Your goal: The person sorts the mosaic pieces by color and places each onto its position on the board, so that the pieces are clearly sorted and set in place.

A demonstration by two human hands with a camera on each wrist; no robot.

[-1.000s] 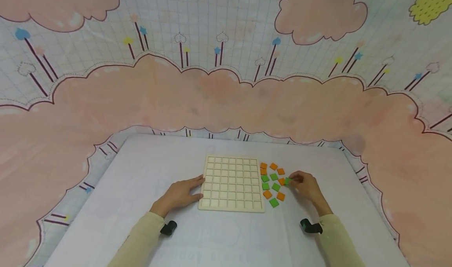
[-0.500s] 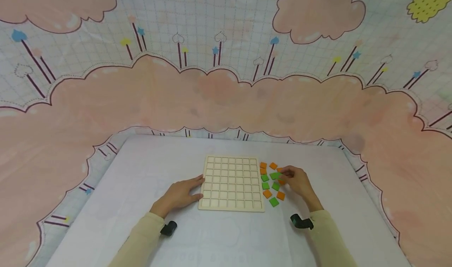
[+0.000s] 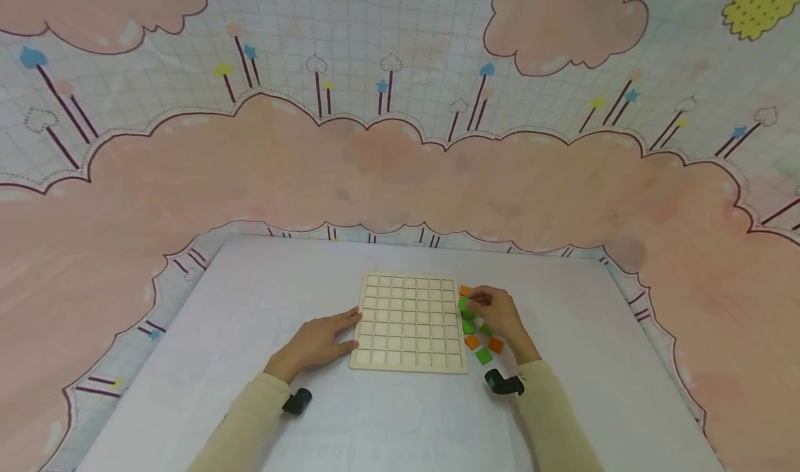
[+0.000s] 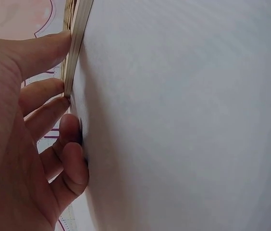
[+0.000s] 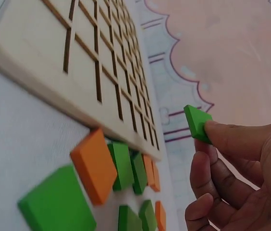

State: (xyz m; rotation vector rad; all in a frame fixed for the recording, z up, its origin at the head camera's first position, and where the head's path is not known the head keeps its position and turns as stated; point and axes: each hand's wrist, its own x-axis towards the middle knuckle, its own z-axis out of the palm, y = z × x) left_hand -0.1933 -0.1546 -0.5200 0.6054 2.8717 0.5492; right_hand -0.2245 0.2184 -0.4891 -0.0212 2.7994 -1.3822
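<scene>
A pale wooden grid board (image 3: 409, 323) lies on the white table, its square cells bare. My left hand (image 3: 315, 345) rests at the board's left side, thumb and fingertips touching the edge; the left wrist view shows the thumb (image 4: 44, 52) against the board's rim. My right hand (image 3: 505, 316) pinches a green square tile (image 5: 197, 122) between thumb and fingers, above the table by the board's upper right edge. Below it, an orange tile (image 5: 95, 166) and a green tile (image 5: 58, 202) lie loose. The right hand hides some tiles in the head view.
Several more green and orange tiles lie along the board's right side, among them an orange tile (image 3: 496, 346) and a green tile (image 3: 484, 356) toward the front. A patterned cloth (image 3: 375, 173) with clouds hangs behind the table (image 3: 387, 423).
My right hand has moved left with the green tile, from the outer side of the loose tiles to the board's right edge. My left hand has stayed at the board.
</scene>
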